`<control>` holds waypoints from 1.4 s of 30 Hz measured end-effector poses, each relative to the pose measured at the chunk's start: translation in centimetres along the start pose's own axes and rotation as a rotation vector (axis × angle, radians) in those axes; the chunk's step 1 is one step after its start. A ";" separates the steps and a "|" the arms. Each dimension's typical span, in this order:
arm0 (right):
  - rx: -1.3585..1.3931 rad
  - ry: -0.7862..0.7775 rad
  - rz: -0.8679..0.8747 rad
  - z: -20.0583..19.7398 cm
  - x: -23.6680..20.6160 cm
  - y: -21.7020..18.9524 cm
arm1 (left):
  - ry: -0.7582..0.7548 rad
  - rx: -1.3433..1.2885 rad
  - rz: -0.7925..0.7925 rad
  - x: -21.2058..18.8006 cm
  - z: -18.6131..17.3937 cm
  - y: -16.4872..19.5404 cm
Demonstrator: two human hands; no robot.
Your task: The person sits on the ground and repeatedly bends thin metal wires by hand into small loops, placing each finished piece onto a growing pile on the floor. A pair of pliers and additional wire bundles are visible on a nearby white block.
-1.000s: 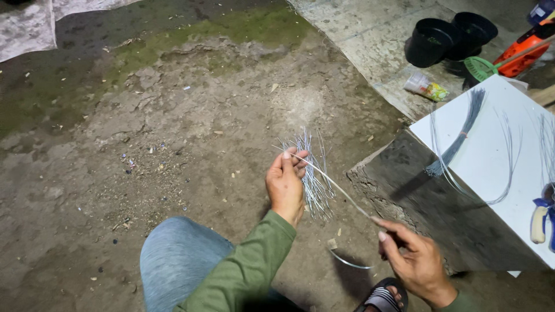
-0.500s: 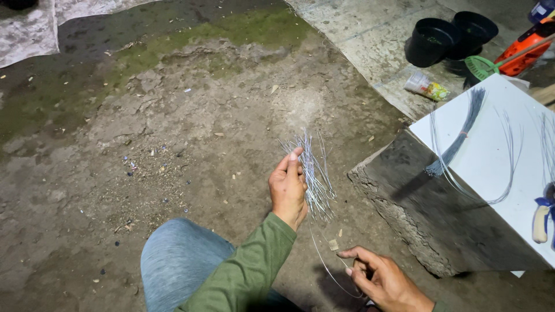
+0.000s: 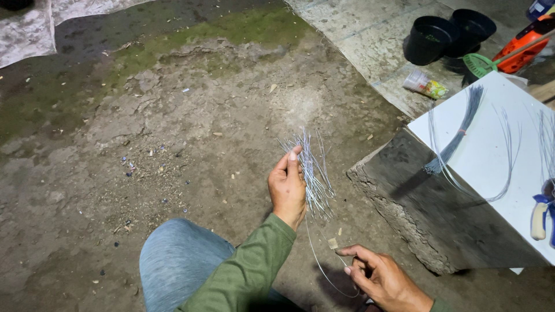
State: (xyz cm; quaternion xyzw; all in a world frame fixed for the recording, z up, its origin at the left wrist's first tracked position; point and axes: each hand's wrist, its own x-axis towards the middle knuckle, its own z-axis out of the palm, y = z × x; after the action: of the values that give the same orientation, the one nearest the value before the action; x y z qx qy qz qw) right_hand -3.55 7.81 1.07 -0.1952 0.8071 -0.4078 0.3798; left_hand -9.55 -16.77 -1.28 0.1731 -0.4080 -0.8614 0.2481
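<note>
the left hand (image 3: 287, 189) is raised over the dirt ground (image 3: 173, 115), its fingers closed around a bundle of short wires (image 3: 312, 173) whose thin silvery ends fan out above and below the grip. the right hand (image 3: 381, 278) sits lower and nearer the body, thumb and fingertips pinched narrow on a single long wire (image 3: 317, 263) that curves up from it toward the underside of the bundle; whether that wire touches the bundle cannot be told. a knee in blue jeans (image 3: 185, 263) and a green sleeve (image 3: 248, 268) fill the bottom edge. to the right stands a concrete block (image 3: 416, 202) topped by a white board (image 3: 491, 156) serving as a worktop, on which lie a tied sheaf of long wires (image 3: 454, 138) and, at the far right edge, pliers with blue and cream handles (image 3: 542, 214). beyond the board, on pale concrete, are two black pots (image 3: 448, 34), a green funnel-shaped piece (image 3: 478, 62) and a crumpled plastic cup (image 3: 425, 85).
</note>
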 end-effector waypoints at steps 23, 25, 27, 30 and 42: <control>-0.005 0.006 0.000 0.8 0.6 -0.1 | 0.009 0.247 0.131 -0.9 0.4 0.7; 0.021 -0.001 0.001 0.9 0.8 0.1 | -0.007 0.235 0.154 -0.9 0.3 0.7; 0.012 -0.006 -0.036 1.0 1.0 0.3 | -0.008 0.278 0.197 -1.0 0.3 0.7; 0.017 -0.016 -0.053 1.0 1.2 0.5 | -0.010 0.388 0.306 -1.2 0.4 0.8; -0.221 0.413 -0.241 0.9 1.6 -1.3 | -0.126 0.389 0.288 -4.5 2.4 1.3</control>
State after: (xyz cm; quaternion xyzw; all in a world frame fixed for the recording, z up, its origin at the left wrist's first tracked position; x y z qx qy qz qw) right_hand -3.88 5.53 1.06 -0.2428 0.8780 -0.3907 0.1321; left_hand -6.70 -13.49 1.66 0.1035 -0.6011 -0.7316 0.3046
